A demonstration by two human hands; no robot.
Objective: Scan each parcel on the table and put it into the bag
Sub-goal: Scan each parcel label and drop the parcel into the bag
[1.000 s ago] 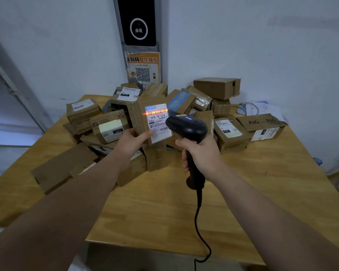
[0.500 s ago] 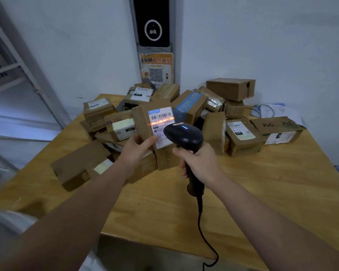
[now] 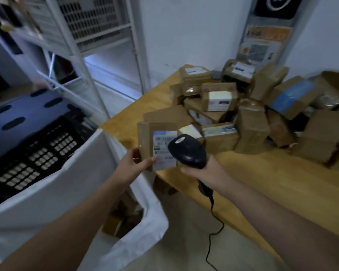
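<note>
My left hand [image 3: 135, 162] grips a small brown cardboard parcel [image 3: 148, 137] with a white shipping label by its lower left corner, at the table's left front corner above the bag's edge. My right hand [image 3: 203, 172] grips a black corded barcode scanner [image 3: 186, 151], whose head overlaps the label's right part. A white bag [image 3: 70, 192] stands open below and to the left, with several brown parcels inside. Many more cardboard parcels [image 3: 250, 132] are heaped on the wooden table [image 3: 262, 188].
A black slotted crate [image 3: 31, 153] and a blue perforated panel [image 3: 27, 112] sit left of the bag. White metal shelving [image 3: 82, 55] stands behind them. The scanner's cable [image 3: 211, 231] hangs to the floor. A poster [image 3: 262, 45] is on the wall.
The view has swung left, bringing the bag and shelving into sight. My left hand has carried the parcel away from the pile to the table's left corner. The scanner's red beam is gone.
</note>
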